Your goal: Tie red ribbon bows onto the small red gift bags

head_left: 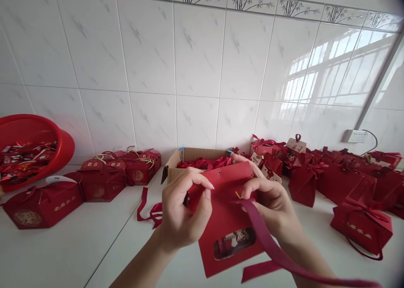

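A red paper gift box (227, 216) with an oval window is held up tilted in front of me, and dark wrapped items show through the window. My left hand (189, 208) is closed at its left side, thumb and forefinger bent together over the front, the other fingers partly hidden. At the right side, my right hand (268, 197) pinches a dark red ribbon (263, 231) by a small gold tie (239, 195), against the box's front. The ribbon's long tails hang down and to the right. A small hole shows near the box's top edge.
Behind the box stands an open cardboard carton (172, 159) of red ribbon bows. Red gift boxes (44, 201) and a red basin (65, 142) of wrapped sweets are at left. Many red bags (339, 180) crowd the right. Loose ribbon (143, 204) lies on the white table (104, 237).
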Action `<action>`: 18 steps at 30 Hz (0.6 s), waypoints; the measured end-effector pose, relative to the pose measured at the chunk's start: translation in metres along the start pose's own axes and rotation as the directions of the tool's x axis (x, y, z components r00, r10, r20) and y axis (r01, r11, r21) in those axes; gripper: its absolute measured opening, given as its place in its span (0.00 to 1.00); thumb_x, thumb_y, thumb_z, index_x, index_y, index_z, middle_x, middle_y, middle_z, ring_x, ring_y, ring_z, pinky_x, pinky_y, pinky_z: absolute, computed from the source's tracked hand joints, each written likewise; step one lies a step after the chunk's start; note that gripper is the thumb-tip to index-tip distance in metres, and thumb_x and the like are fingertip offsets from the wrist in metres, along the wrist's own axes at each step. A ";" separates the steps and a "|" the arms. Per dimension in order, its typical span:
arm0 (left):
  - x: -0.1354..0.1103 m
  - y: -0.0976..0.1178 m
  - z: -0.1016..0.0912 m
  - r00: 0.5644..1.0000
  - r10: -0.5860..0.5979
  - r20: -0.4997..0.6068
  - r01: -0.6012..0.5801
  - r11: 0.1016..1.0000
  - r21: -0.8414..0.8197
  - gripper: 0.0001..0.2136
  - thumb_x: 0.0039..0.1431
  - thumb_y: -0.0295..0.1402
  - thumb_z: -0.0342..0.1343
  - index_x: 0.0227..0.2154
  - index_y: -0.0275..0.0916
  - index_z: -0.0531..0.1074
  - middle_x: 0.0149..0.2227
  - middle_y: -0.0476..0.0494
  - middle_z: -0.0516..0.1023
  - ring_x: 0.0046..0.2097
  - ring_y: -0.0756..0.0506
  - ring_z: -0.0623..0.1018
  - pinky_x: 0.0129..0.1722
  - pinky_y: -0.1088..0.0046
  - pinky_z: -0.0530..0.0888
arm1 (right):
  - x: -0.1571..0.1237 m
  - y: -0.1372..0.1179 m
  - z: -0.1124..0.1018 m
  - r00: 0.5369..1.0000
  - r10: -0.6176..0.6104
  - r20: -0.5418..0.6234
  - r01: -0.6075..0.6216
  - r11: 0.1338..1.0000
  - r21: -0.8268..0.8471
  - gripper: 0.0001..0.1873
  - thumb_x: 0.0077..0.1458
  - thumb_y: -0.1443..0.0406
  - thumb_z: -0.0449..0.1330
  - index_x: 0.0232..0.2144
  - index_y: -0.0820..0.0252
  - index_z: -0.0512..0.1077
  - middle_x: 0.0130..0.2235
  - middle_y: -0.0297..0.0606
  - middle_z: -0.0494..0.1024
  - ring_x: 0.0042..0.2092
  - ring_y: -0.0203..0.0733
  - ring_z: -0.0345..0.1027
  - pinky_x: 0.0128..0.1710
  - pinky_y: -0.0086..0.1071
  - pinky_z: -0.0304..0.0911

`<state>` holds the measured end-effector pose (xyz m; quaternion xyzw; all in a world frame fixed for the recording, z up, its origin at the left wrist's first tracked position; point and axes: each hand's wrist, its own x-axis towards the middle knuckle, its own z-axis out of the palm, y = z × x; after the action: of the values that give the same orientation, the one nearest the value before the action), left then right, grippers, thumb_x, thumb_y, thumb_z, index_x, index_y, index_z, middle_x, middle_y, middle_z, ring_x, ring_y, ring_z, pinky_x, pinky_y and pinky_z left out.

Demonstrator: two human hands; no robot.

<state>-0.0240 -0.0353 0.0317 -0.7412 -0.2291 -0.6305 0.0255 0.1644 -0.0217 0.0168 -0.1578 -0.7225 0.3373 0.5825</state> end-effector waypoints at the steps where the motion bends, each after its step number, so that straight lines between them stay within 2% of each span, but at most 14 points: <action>1: 0.000 0.000 0.001 0.999 0.032 0.009 -0.033 0.999 0.020 0.05 0.51 0.22 0.50 0.28 0.39 0.68 0.26 0.47 0.70 0.28 0.49 0.70 0.25 0.73 0.69 | 0.000 -0.001 -0.001 1.000 -0.023 -0.012 0.023 1.000 -0.018 0.02 0.53 0.66 0.64 0.29 0.54 0.75 0.55 0.40 0.69 0.61 0.53 0.57 0.52 0.43 0.65; 4: -0.004 0.002 0.004 0.986 0.157 0.048 -0.160 0.984 0.075 0.06 0.49 0.22 0.51 0.29 0.39 0.68 0.27 0.46 0.71 0.27 0.50 0.71 0.23 0.76 0.69 | -0.001 -0.007 0.000 0.996 -0.073 -0.047 0.068 0.993 -0.096 0.02 0.53 0.66 0.64 0.29 0.52 0.75 0.59 0.37 0.65 0.67 0.53 0.43 0.58 0.46 0.61; 7: -0.010 0.003 0.005 0.975 0.215 0.048 -0.220 0.964 0.146 0.07 0.49 0.22 0.50 0.30 0.39 0.67 0.28 0.45 0.72 0.26 0.50 0.71 0.22 0.76 0.70 | -0.003 -0.010 0.003 0.995 -0.071 -0.068 0.057 0.981 -0.187 0.02 0.54 0.66 0.63 0.31 0.52 0.76 0.61 0.37 0.63 0.68 0.54 0.39 0.53 0.44 0.66; 9: -0.012 0.003 0.005 0.970 0.237 0.047 -0.241 0.952 0.190 0.08 0.48 0.22 0.51 0.31 0.39 0.67 0.29 0.44 0.73 0.26 0.50 0.72 0.22 0.77 0.71 | -0.003 -0.010 0.005 0.994 -0.084 -0.069 0.067 0.973 -0.221 0.02 0.54 0.66 0.63 0.31 0.52 0.76 0.58 0.39 0.67 0.68 0.53 0.39 0.52 0.44 0.67; 13: -0.013 0.001 0.005 0.940 0.330 0.084 -0.340 0.919 0.200 0.10 0.46 0.23 0.51 0.33 0.40 0.67 0.29 0.44 0.74 0.28 0.48 0.75 0.23 0.75 0.75 | -0.003 -0.007 0.005 0.991 -0.125 -0.055 0.108 0.962 -0.250 0.03 0.54 0.66 0.63 0.31 0.50 0.76 0.48 0.41 0.76 0.68 0.52 0.38 0.58 0.50 0.60; 15: -0.013 0.001 0.005 0.926 0.364 0.095 -0.376 0.899 0.224 0.11 0.45 0.23 0.50 0.33 0.40 0.67 0.29 0.43 0.75 0.30 0.46 0.77 0.24 0.74 0.76 | -0.003 -0.007 0.004 0.989 -0.135 -0.059 0.118 0.965 -0.235 0.03 0.54 0.66 0.63 0.31 0.50 0.76 0.51 0.41 0.73 0.68 0.53 0.41 0.56 0.48 0.63; 18: -0.014 0.002 0.005 0.923 0.376 0.082 -0.383 0.878 0.286 0.11 0.45 0.21 0.50 0.33 0.40 0.68 0.30 0.43 0.77 0.31 0.46 0.79 0.25 0.74 0.77 | -0.004 -0.010 0.004 0.993 -0.101 -0.064 0.086 0.976 -0.202 0.04 0.54 0.66 0.63 0.33 0.52 0.77 0.60 0.39 0.64 0.66 0.56 0.47 0.50 0.45 0.69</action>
<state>-0.0201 -0.0397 0.0184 -0.7670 -0.1716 -0.5626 0.2564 0.1636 -0.0322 0.0202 -0.1933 -0.7372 0.2295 0.6054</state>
